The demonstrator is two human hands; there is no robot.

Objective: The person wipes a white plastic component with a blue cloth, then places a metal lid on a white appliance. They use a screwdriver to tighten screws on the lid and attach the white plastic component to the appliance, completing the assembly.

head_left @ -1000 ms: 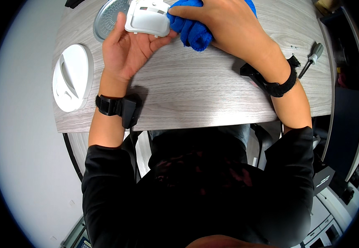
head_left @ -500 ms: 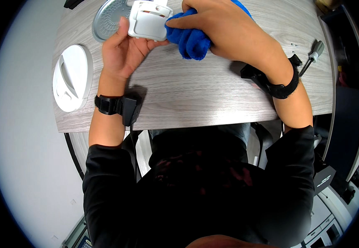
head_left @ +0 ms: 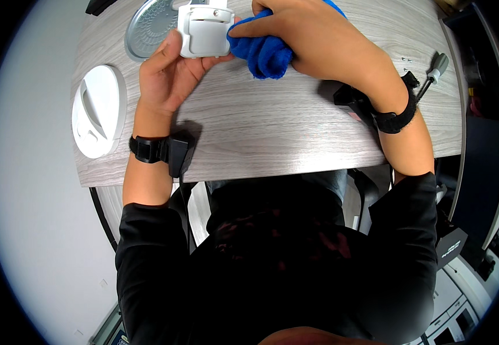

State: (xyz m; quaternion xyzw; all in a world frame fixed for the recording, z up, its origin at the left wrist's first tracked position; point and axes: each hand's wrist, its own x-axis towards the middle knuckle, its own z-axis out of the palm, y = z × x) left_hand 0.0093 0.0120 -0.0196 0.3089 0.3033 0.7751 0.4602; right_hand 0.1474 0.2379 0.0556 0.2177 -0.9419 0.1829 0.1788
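- The white plastic part point(head_left: 205, 30) sits in the left hand point(head_left: 169, 75), fingers curled around its lower edge, held just above the far side of the table; over the last second it has tipped up a little, so its flat, ribbed face now looks more squarely toward the camera.
- The right hand point(head_left: 318, 40) is closed around a bunched blue cloth point(head_left: 264, 54), and its forefinger now presses the cloth against the part's right edge (earlier the cloth lay lower, beside the palm). I judge the wiping has moved on to that edge.
- The grey wood-grain table point(head_left: 261, 132) also carries a round white cover point(head_left: 97, 118) at the left, a grey ridged disc point(head_left: 148, 29) behind it, and a screwdriver point(head_left: 430, 75) with small screws point(head_left: 406, 58) at the right.
- Pale floor lies to the left, dark cabinets to the right.
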